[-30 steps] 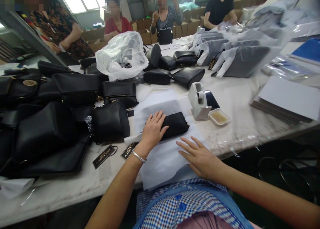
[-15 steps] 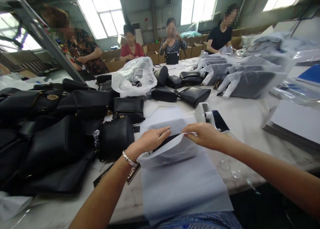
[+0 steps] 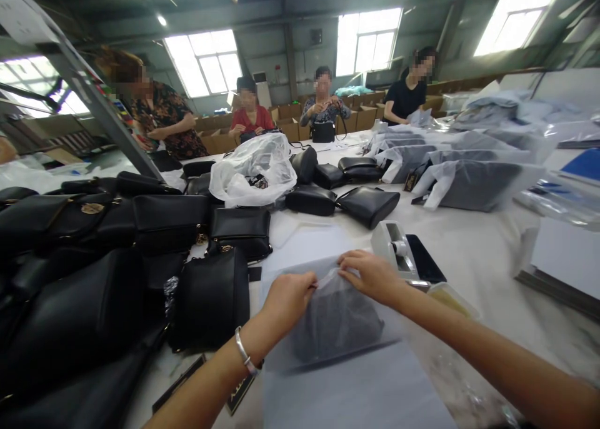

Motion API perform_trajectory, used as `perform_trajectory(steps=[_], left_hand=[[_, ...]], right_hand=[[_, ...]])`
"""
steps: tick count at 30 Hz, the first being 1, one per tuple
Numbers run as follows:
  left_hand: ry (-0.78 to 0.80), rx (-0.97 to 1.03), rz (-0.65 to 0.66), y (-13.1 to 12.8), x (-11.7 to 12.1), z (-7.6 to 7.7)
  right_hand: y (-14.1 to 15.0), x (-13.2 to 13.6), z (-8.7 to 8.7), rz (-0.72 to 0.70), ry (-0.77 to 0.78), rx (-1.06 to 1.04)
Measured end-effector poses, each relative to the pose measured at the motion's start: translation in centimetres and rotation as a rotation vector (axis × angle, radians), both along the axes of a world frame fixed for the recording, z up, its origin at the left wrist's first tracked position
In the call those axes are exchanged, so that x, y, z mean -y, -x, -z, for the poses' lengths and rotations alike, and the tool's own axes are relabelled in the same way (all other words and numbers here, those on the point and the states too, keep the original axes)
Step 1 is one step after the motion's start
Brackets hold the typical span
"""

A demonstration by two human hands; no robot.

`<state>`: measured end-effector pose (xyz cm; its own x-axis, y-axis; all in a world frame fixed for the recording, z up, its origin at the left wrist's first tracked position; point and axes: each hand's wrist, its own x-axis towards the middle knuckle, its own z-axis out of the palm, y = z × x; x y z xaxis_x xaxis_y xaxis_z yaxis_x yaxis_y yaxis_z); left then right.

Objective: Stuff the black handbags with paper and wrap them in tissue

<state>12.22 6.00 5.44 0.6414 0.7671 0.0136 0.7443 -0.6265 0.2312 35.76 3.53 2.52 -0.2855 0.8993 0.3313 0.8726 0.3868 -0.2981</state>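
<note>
In front of me a translucent white bag lies over a dark handbag, whose grey shape shows through. My left hand pinches the bag's upper edge between thumb and fingers. On the same edge, a little to the right, my right hand closes its fingertips on the gathered film. Pale flat sheets lie beneath and nearer to me. A black handbag stands left of my left hand, and a black hang tag lies partly behind my left wrist.
Many black handbags crowd the left side. A white tape dispenser and a dark phone lie beyond my right hand. Wrapped bags stand at the right, near a stack of boards. Several co-workers are across the table.
The bag's mouth, open before with black showing inside, is now drawn together at its upper edge. Both hands hold that edge, and the view has tilted upward.
</note>
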Motion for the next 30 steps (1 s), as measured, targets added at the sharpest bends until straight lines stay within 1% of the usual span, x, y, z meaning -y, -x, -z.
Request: perform_trajectory(steps=[3,6,10,14,19,23,25,28,30], left_hand=[[-0.052,0.023,-0.009,-0.2,0.1,0.9],[-0.09,0.044,-0.017,-0.1,0.2,1.4],[-0.156,0.101,-0.048,0.1,0.5,2.6],[-0.224,0.154,-0.112,0.3,0.7,3.5],[-0.253,0.192,-0.16,0.1,0.5,3.5],[-0.281,0.173,-0.173,-0.2,0.1,3.2],[-0.344,0.162,-0.159,-0.4,0.1,3.3],[-0.513,0.198,-0.144,-0.8,1.0,3.7],[-0.576,0.224,-0.076,-1.3,2.0,4.3]], right_hand=[[0.0,0.3,1.2,-0.008,-0.054,-0.051],[-0.1,0.2,2.0,-0.005,-0.06,-0.121],[-0.4,-0.2,2.1,-0.008,-0.08,-0.149],[-0.7,-0.8,2.1,-0.016,-0.101,-0.16],[-0.9,-1.2,2.2,-0.009,-0.085,-0.199],[-0.9,-1.4,2.5,-0.009,-0.074,-0.231],[-0.9,-1.4,2.6,-0.011,-0.076,-0.242],[-0.9,-1.5,2.6,-0.015,-0.078,-0.237],[-1.0,-1.5,2.6,-0.008,-0.078,-0.229]])
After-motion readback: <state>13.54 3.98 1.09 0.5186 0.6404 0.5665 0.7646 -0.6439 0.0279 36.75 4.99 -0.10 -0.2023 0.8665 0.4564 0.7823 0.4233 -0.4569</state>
